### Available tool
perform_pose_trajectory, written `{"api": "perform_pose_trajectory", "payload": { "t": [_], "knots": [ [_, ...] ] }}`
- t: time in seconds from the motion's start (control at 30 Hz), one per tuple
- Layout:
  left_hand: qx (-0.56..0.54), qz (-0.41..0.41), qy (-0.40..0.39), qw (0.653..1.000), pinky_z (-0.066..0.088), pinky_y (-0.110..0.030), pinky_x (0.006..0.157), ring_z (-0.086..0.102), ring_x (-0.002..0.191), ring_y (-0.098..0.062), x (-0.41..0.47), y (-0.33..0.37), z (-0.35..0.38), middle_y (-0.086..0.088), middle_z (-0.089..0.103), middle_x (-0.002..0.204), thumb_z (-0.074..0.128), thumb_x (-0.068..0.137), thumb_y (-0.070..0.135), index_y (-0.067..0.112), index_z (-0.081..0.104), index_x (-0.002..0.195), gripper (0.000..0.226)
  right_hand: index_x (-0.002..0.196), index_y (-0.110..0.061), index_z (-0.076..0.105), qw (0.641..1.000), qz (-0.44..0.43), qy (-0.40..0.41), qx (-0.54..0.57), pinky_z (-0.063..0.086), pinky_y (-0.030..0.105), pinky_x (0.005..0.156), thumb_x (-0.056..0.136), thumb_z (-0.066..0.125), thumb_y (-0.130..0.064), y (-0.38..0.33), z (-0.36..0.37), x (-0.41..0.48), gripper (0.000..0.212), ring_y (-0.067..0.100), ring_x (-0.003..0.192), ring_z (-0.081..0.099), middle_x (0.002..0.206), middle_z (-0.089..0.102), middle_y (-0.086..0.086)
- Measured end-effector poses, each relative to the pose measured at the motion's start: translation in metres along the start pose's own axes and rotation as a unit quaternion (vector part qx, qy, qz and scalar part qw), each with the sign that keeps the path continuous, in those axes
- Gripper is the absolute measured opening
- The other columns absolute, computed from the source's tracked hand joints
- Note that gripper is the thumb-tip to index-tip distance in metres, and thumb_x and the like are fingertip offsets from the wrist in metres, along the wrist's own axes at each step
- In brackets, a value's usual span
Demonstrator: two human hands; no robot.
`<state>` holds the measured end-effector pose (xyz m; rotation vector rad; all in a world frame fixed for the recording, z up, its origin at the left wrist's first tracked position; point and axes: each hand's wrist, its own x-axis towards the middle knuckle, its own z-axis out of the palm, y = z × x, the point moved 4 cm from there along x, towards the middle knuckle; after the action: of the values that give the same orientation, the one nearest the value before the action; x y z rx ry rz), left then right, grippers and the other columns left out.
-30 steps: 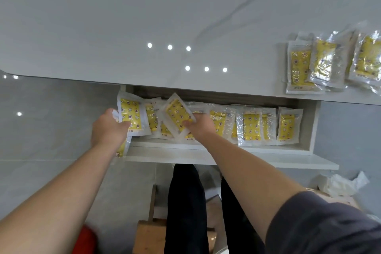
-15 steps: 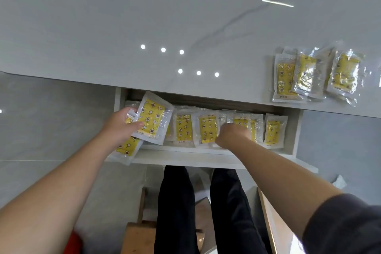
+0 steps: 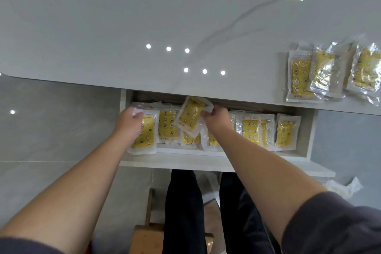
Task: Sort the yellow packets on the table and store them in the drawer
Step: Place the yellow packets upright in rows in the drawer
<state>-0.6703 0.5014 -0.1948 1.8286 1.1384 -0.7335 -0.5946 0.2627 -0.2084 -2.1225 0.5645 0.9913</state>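
Note:
The white drawer (image 3: 206, 162) stands pulled out under the table edge, with several yellow packets in clear wrappers lined up inside. My left hand (image 3: 129, 121) grips a yellow packet (image 3: 145, 137) at the drawer's left end, its lower edge over the front rim. My right hand (image 3: 216, 116) pinches the top corner of another yellow packet (image 3: 189, 117), held tilted above the row near the middle. Three more yellow packets (image 3: 321, 74) lie overlapping on the white table (image 3: 144, 22) at the right, near its front edge.
Below the drawer are my dark-trousered legs (image 3: 185, 212) and a wooden stool (image 3: 144, 239). Crumpled clear wrapping (image 3: 342, 187) lies on the grey floor at the lower right. The drawer's right end holds upright packets (image 3: 286, 132).
My right hand has moved left and taken a packet, lifting it tilted over the row. My left hand has shifted right into the drawer's left end with its packet.

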Motion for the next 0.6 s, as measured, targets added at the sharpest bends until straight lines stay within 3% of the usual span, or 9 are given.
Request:
{"api": "perform_pose_trajectory", "payload": {
  "t": [0.07, 0.2, 0.37, 0.47, 0.53, 0.6],
  "knots": [
    [0.031, 0.014, -0.011, 0.999, 0.040, -0.028, 0.070, 0.052, 0.093, -0.024, 0.004, 0.004, 0.004, -0.006, 0.054, 0.116, 0.044, 0.100, 0.014, 0.013, 0.052, 0.126, 0.028, 0.104, -0.010, 0.061, 0.996, -0.023, -0.014, -0.084, 0.041, 0.027, 0.055, 0.095, 0.052, -0.017, 0.001, 0.001, -0.001, 0.014, 0.021, 0.063, 0.051, 0.067, 0.052, 0.001],
    [0.247, 0.098, 0.009, 0.964, 0.041, -0.028, 0.057, 0.055, 0.083, -0.027, 0.006, 0.009, 0.006, -0.011, 0.060, 0.109, 0.048, 0.095, 0.005, 0.018, 0.056, 0.115, 0.025, 0.122, -0.015, 0.058, 0.968, -0.079, -0.091, -0.220, 0.040, 0.024, 0.052, 0.098, 0.041, -0.013, -0.006, 0.024, -0.012, 0.030, 0.015, 0.064, 0.054, 0.089, 0.062, 0.004],
    [0.432, 0.223, 0.099, 0.869, 0.043, -0.035, 0.077, 0.059, 0.094, -0.033, 0.003, 0.029, 0.004, -0.014, 0.068, 0.099, 0.052, 0.085, -0.005, 0.012, 0.060, 0.113, 0.034, 0.127, -0.018, 0.053, 0.952, -0.059, -0.072, -0.292, 0.050, 0.030, 0.065, 0.097, 0.044, -0.010, -0.012, 0.034, -0.010, 0.033, 0.021, 0.080, 0.059, 0.094, 0.059, 0.003],
    [0.510, 0.271, 0.125, 0.807, 0.036, -0.038, 0.090, 0.060, 0.098, -0.031, 0.009, 0.035, 0.004, -0.012, 0.070, 0.096, 0.055, 0.077, -0.004, 0.012, 0.064, 0.109, 0.037, 0.134, -0.018, 0.043, 0.905, -0.057, -0.011, -0.422, 0.048, 0.035, 0.081, 0.087, 0.055, -0.004, -0.014, 0.021, -0.009, 0.050, 0.026, 0.102, 0.057, 0.112, 0.059, 0.007],
    [0.536, 0.288, 0.099, 0.787, 0.036, -0.039, 0.095, 0.058, 0.104, -0.032, 0.012, 0.036, 0.008, -0.011, 0.068, 0.106, 0.056, 0.078, 0.000, 0.014, 0.061, 0.116, 0.041, 0.142, -0.021, 0.032, 0.865, -0.127, 0.023, -0.486, 0.038, 0.042, 0.101, 0.081, 0.065, -0.008, -0.016, 0.020, -0.008, 0.070, 0.029, 0.123, 0.046, 0.133, 0.049, 0.008],
    [0.527, 0.291, 0.043, 0.797, 0.035, -0.043, 0.103, 0.048, 0.122, -0.033, 0.015, 0.034, 0.018, -0.012, 0.056, 0.127, 0.062, 0.081, 0.009, 0.017, 0.049, 0.134, 0.055, 0.149, -0.025, 0.020, 0.844, -0.213, 0.018, -0.492, 0.028, 0.047, 0.111, 0.080, 0.067, -0.013, -0.019, 0.027, -0.010, 0.084, 0.029, 0.132, 0.037, 0.142, 0.042, 0.005]
  ]
}}
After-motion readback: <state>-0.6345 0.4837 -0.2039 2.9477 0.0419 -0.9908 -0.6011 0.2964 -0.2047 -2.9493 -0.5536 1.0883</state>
